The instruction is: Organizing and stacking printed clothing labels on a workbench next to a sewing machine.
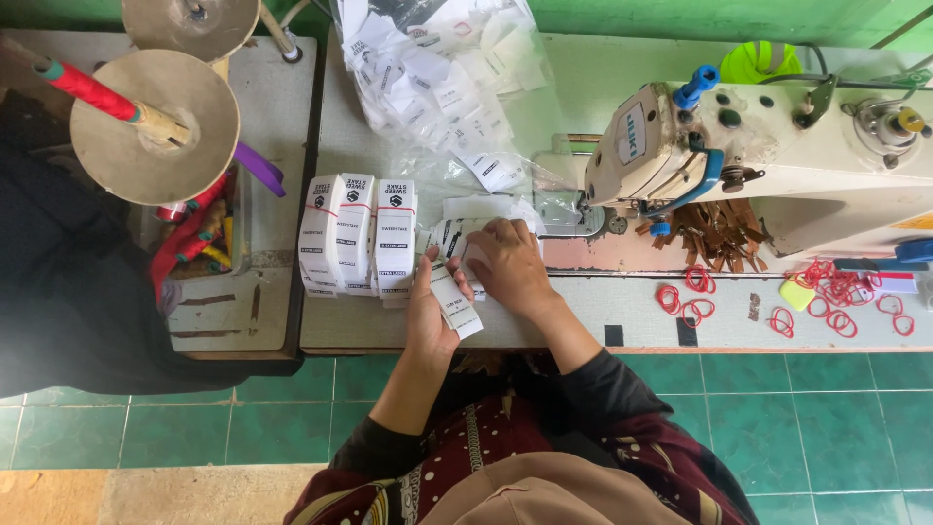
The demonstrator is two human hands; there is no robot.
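The left hand [431,309] is grasping a small stack of white labels [455,303] near the front edge of the worktop [583,321], thumb on top and fingers curled beneath; the stack's lower end is reaching almost to that edge. The right hand [507,264] is lying over the stack's upper end, fingers bent and pinching the top labels against it (the fingertips themselves are hidden under the hand). Just left of both hands, three banded bundles of labels [355,238] are standing side by side, close to the worktop's front-left corner. Behind the hands, a clear bag of loose labels [442,78] is spreading toward the back edge. The sewing machine [768,156] is occupying the right half of the worktop, its needle end just beside the right hand. Red rubber bands [826,292] are lying scattered along the front edge at right. A bare strip of worktop is showing between the hands and those bands.
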